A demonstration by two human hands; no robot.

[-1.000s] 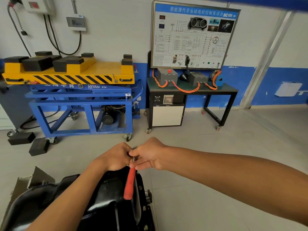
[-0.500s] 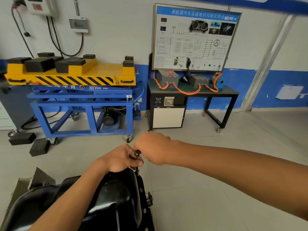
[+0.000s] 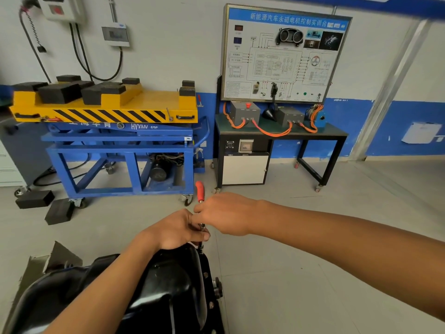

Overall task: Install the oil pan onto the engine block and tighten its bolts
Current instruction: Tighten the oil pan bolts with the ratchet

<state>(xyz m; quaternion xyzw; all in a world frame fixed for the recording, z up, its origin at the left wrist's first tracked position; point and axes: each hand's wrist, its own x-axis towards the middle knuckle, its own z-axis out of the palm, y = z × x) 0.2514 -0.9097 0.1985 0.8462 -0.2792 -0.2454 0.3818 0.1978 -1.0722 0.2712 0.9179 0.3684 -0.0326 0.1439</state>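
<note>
Bright, even indoor light fills the workshop, leaving only soft shadows under the blue steel cart (image 3: 120, 165) and on the grey floor (image 3: 313, 273). Pale glare streaks the glossy black metal oil pan (image 3: 168, 280). Mid-frame is sharp: the red-handled ratchet wrench (image 3: 199, 190) held in my right grip (image 3: 224, 213) and left grip (image 3: 180, 230), and the lettering on the framed blue-and-white wiring board (image 3: 284, 54). The wide lens tilts the grey wall pillar (image 3: 395, 88). In the top corners, the white wall box (image 3: 60, 8) and blue overhead beam (image 3: 409, 8) are smeared.
</note>
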